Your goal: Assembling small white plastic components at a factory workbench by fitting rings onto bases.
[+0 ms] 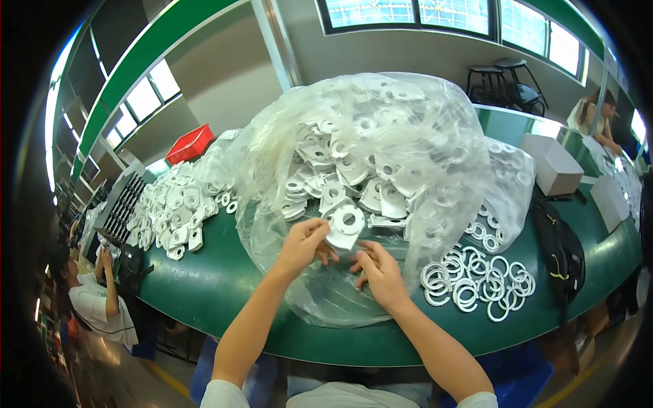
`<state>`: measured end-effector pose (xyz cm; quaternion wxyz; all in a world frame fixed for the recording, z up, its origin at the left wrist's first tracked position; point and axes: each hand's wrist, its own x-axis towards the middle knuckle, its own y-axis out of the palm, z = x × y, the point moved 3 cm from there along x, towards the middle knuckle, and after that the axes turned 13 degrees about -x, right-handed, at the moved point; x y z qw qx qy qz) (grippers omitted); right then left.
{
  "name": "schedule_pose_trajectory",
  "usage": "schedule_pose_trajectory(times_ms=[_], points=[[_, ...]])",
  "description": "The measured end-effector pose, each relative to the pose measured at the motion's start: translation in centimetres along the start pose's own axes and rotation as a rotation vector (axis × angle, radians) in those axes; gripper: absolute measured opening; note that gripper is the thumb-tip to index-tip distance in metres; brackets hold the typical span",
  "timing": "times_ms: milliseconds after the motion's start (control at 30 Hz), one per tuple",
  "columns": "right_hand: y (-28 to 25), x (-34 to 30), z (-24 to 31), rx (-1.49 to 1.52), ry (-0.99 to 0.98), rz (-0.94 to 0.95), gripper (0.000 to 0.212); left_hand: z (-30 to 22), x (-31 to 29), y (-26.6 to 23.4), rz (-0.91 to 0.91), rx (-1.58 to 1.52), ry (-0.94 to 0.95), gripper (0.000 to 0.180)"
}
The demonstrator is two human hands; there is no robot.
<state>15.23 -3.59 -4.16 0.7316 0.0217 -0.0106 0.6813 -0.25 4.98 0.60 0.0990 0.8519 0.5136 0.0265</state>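
Note:
A white plastic part with a round hole and a flat tab [343, 237] is held up in front of the pile. My left hand [303, 246] pinches it at its left side, thumb on the near face. Close to the part's lower right side, my right hand [381, 273] has loosely curled fingers, apart from each other, and I see nothing in them. Behind both hands, a large clear plastic bag [265, 156] lies open toward me. It is filled with similar white parts [391, 197], and its loose film spreads on the table beneath my hands.
White rings [466, 294] lie in a heap on the green table [197, 289] at right. More white parts [178, 209] and a red bin [190, 144] are at left. A white box [551, 165] and a black bag [558, 245] stand far right. Other people sit at both sides.

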Motion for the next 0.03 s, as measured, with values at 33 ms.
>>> schedule_pose_trajectory(times_ms=[33], points=[[-0.42, -0.28, -0.04, 0.006, 0.002, -0.016, 0.035, 0.06, -0.41, 0.96, 0.07, -0.016, -0.041, 0.021]])
